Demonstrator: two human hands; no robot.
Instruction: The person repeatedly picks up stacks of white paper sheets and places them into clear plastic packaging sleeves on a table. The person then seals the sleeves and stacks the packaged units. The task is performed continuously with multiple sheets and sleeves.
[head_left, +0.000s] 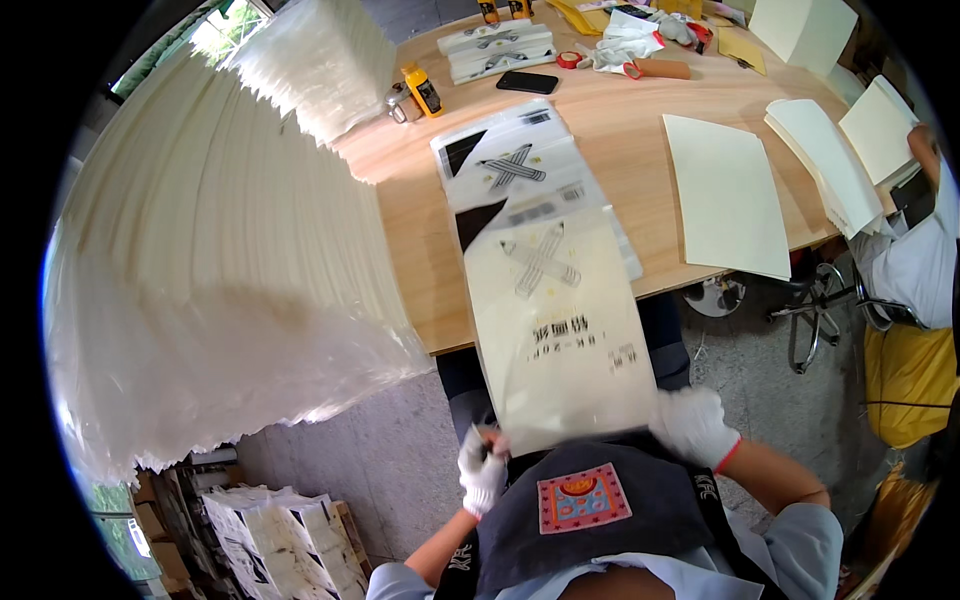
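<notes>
Pencil-printed sleeve [560, 325]: one, clear, cream paper [580, 395] inside; left hand [483, 472] pinches corner, right hand [693, 428] at edge, grip unclear.

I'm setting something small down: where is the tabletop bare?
One bare patch of the table lies between the printed bags and the blank sheets, nearer than the phone. Another separates the bags from the tall white stack. The far side is crowded, with a red tape roll and orange bottles.
</notes>
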